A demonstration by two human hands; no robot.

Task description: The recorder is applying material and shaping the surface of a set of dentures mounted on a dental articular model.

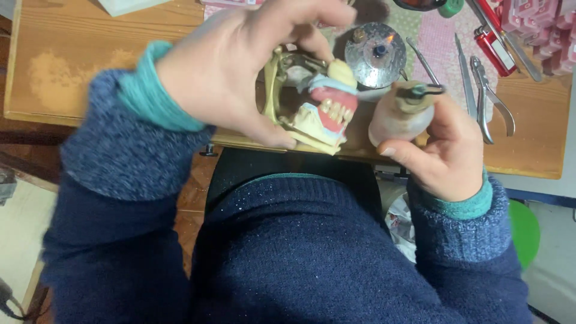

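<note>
Above the lap, left hand (240,66) clamps denture model (321,111); right hand (441,147) clamps bottle (401,117).

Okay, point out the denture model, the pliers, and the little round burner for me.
denture model (329,114), head view, on the pink gum by the teeth.
pliers (489,99), head view, on the metal near the joint.
round burner (377,54), head view, on its shiny metal top.

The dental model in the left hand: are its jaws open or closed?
Open. On the dental model in the left hand, a dark gap separates upper and lower teeth at the front.
</note>
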